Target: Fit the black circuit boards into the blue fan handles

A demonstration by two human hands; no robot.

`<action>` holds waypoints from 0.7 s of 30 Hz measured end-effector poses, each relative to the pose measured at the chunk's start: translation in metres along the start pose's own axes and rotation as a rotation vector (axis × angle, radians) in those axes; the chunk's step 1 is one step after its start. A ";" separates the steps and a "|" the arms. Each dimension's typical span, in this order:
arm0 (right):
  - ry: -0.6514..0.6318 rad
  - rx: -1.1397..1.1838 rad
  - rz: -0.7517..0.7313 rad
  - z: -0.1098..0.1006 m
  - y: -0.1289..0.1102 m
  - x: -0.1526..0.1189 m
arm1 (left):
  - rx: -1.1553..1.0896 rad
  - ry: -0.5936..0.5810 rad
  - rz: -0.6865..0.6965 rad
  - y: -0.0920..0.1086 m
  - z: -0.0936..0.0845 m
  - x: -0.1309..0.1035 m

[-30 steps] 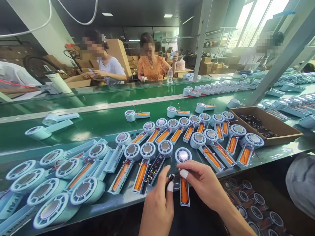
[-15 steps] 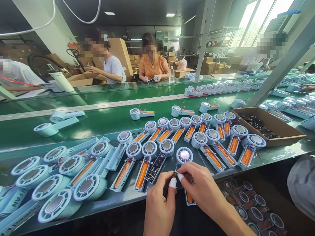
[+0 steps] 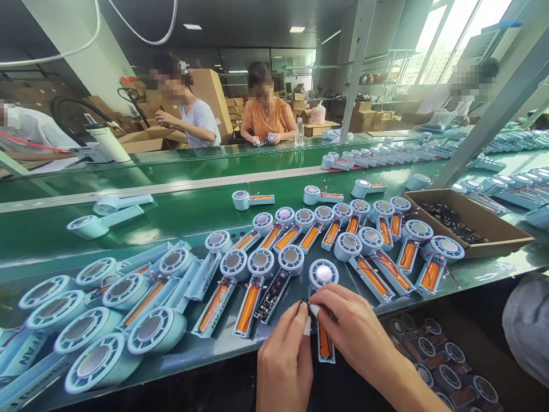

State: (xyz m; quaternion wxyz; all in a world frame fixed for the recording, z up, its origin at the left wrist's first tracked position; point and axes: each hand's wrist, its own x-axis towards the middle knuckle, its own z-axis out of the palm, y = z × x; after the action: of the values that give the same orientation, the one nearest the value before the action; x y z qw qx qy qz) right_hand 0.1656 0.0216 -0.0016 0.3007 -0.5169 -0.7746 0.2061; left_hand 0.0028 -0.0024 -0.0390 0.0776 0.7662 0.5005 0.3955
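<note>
My left hand (image 3: 286, 349) and my right hand (image 3: 354, 329) meet just over the bench's front edge. Both pinch the end of a small black circuit board (image 3: 304, 301), mostly hidden by my fingers. White covers wrap some fingertips. Right behind and below them lies a light blue handheld fan (image 3: 323, 273), its open handle showing an orange battery (image 3: 325, 343) that juts over the edge. To the left, another fan (image 3: 291, 260) has a black circuit board (image 3: 273, 296) lying along its handle. Whether wires are held between my fingers is hidden.
Many fans, some with open handles (image 3: 213, 308), crowd the bench around my hands. A cardboard box (image 3: 493, 247) of black boards stands at right. Below the edge, more fans (image 3: 446, 375) fill a dark container. Behind runs a green conveyor (image 3: 193, 203); co-workers (image 3: 268, 117) sit across it.
My left fingers have shifted over the board, with the thumb now tucked lower. The fans on the green conveyor have slid slightly right. A co-worker at back left has moved a hand.
</note>
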 end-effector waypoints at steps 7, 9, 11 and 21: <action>-0.087 0.254 -0.053 -0.015 0.015 0.009 | -0.291 -0.197 -0.090 -0.004 -0.025 0.026; -0.120 0.271 -0.095 -0.017 0.017 0.009 | -0.328 -0.258 -0.136 -0.006 -0.029 0.029; -0.121 0.259 -0.097 -0.016 0.017 0.008 | -0.354 -0.296 -0.164 -0.007 -0.028 0.030; -0.130 0.617 0.291 -0.017 0.008 -0.001 | -0.540 -0.111 -0.406 0.022 -0.011 0.008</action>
State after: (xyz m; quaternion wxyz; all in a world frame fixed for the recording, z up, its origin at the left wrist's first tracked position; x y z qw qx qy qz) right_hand 0.1826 0.0238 0.0054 0.3602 -0.4925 -0.6115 0.5038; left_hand 0.0128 -0.0094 -0.0156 0.3821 0.6230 0.5150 0.4479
